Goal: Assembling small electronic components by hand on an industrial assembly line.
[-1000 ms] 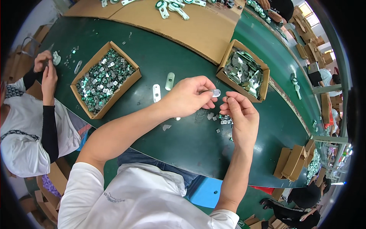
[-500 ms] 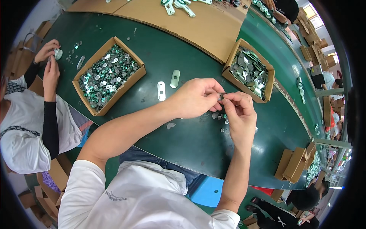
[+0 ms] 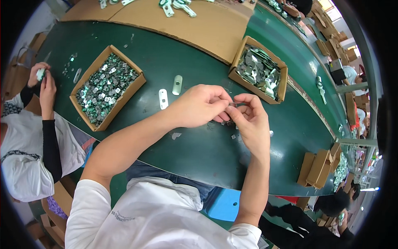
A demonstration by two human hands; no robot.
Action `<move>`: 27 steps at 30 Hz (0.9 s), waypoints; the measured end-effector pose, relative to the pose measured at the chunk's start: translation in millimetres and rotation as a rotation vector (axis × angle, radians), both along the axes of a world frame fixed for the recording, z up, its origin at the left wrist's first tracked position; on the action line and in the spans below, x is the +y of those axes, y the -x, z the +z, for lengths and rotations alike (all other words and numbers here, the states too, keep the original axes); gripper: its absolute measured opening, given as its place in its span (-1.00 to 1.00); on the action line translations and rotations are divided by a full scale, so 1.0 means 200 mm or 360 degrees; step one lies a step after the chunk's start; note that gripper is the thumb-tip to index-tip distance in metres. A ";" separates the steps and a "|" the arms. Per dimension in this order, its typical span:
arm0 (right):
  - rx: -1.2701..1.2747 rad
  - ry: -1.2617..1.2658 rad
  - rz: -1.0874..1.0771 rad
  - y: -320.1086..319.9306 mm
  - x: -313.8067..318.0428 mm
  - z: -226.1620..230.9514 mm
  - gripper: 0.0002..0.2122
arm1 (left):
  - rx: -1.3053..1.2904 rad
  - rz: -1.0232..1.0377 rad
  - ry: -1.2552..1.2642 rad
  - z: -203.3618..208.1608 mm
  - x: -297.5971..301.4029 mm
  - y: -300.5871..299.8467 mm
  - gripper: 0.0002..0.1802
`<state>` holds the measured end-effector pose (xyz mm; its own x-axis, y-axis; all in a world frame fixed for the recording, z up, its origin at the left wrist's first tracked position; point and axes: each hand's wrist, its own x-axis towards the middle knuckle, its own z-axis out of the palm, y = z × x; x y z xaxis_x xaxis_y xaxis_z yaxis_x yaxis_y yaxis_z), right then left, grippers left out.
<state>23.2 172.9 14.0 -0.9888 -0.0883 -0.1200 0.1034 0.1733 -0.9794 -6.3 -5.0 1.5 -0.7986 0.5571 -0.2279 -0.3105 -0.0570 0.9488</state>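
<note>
Fingers [image 3: 219, 92] of your left hand [image 3: 199, 107] and right hand [image 3: 252, 123] both pinch a small, partly hidden piece [image 3: 233, 104] above the desk [image 3: 190, 155]. Loose bits [image 3: 233, 136] lie near your hands; a white strip [image 3: 163, 99] and green strip [image 3: 177, 85] lie left, a box [image 3: 253, 86] of shiny plates [image 3: 257, 64] beyond.

Left grip [image 3: 201, 106] and right grip [image 3: 251, 121] curl close together, forearms [image 3: 139, 141] bare.

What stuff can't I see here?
Head view:
Small shiny piece, mostly hidden by left hand and right hand.
White-and-green plastic parts on the brown cardboard sheet, some cut off by the top edge.
Bottom of the left brown rectangular cardboard box, hidden by small green-and-silver bits.
</note>
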 end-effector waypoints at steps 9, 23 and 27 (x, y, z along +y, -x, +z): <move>-0.0123 0.0155 0.0064 0.00 0.02 0.02 -0.79 | 0.0004 -0.0030 -0.0129 0.00 0.01 -0.01 -0.78; -0.0005 0.0120 0.0068 0.00 -0.02 -0.02 -0.82 | 0.0065 -0.0030 0.0006 -0.01 0.00 0.02 -0.79; 0.0022 0.0067 0.0057 0.01 -0.03 -0.04 -0.82 | 0.0076 0.0018 -0.0012 -0.02 0.00 0.02 -0.80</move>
<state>20.6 167.7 5.8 -0.9865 -0.1283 -0.1016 0.0841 0.1351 -0.9873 -9.7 -5.7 -2.2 -0.8148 0.5494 -0.1852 -0.2645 -0.0678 0.9620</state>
